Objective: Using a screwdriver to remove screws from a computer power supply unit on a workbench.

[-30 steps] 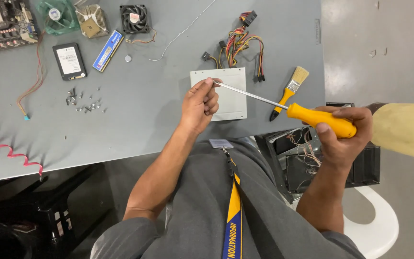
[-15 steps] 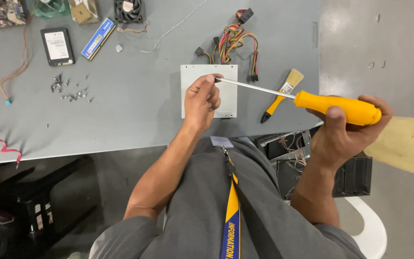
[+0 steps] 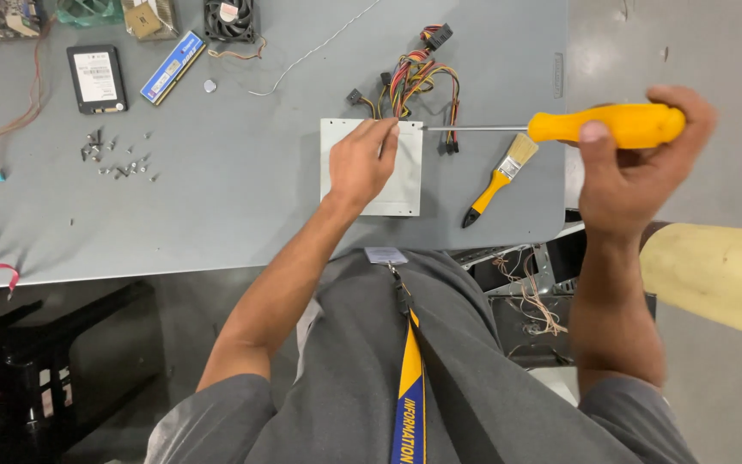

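- The right hand [image 3: 637, 163] is clenched on the yellow screwdriver [image 3: 607, 125], its tip at the grey metal box [image 3: 405, 185] on the bench [image 3: 216, 189].
- The left hand [image 3: 361, 163] rests on the box, fingers apparently pinching the tip.
- A paintbrush [image 3: 498, 179] lies just beside; a wire bundle [image 3: 418, 73] lies behind; loose screws [image 3: 118, 159] lie well apart.

The left hand [image 3: 362, 163] rests palm down on the grey metal box [image 3: 405, 185], fingers curled at its top edge. To the box's right, the right hand [image 3: 637, 167] is raised, fist closed.
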